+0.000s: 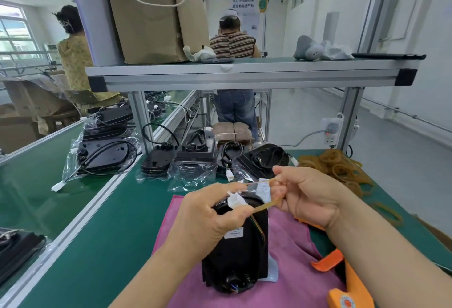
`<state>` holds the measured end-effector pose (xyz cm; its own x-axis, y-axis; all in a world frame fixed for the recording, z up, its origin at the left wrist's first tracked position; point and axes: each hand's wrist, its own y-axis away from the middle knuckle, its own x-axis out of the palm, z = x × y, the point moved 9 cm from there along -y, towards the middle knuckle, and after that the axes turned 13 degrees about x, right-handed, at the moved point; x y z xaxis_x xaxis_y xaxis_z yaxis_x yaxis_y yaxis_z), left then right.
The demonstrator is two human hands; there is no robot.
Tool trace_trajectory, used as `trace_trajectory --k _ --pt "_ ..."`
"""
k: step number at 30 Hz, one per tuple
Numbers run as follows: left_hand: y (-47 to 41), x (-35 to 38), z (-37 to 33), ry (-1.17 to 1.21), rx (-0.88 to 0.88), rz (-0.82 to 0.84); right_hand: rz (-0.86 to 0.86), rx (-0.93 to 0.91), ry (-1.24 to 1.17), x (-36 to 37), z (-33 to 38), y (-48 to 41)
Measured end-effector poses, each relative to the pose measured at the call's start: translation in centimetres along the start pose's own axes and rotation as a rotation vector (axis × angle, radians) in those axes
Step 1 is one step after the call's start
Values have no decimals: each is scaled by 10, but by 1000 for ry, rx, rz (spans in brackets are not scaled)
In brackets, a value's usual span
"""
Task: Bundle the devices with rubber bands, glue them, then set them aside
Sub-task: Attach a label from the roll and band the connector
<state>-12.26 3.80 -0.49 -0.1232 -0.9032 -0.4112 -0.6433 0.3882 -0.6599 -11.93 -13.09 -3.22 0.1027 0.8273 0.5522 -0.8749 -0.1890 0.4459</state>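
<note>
Devices (236, 254), glossy black rounded shells standing on end, sit on a soft pink cloth (293, 271) at the near middle of the green desk (110, 234), with bare mat open to their left. The fingers of my left hand (208, 219) and right hand (308, 197) pinch a tan rubber band (265, 206) stretched thin over their top. A tangled heap of bands (337, 163) lies far right.

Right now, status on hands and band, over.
Left hand and right hand stretch one rubber band between them. Black device on pink cloth, band not yet round it. Connector near band.
</note>
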Motion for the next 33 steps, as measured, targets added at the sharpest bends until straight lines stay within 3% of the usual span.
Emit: trace_trajectory --k 8,15,19,21,25,29,33 --pt "-2 1 9 18 -60 -41 -1 99 39 -14 -31 -15" --pt "-2 3 11 53 -90 -38 -214 -28 820 -12 -9 -5" --pt "-4 4 15 79 -111 -27 -373 -271 1184 -3 16 11" --pt "-5 4 15 86 -110 -21 -347 -399 1351 13 20 19" --pt "-9 6 12 67 -61 34 -63 -374 1355 48 -19 13" --pt "-12 5 10 27 -45 166 -173 -567 1325 53 -26 3" --pt "-14 -9 17 -25 -80 227 -161 -535 1330 45 -27 -4"
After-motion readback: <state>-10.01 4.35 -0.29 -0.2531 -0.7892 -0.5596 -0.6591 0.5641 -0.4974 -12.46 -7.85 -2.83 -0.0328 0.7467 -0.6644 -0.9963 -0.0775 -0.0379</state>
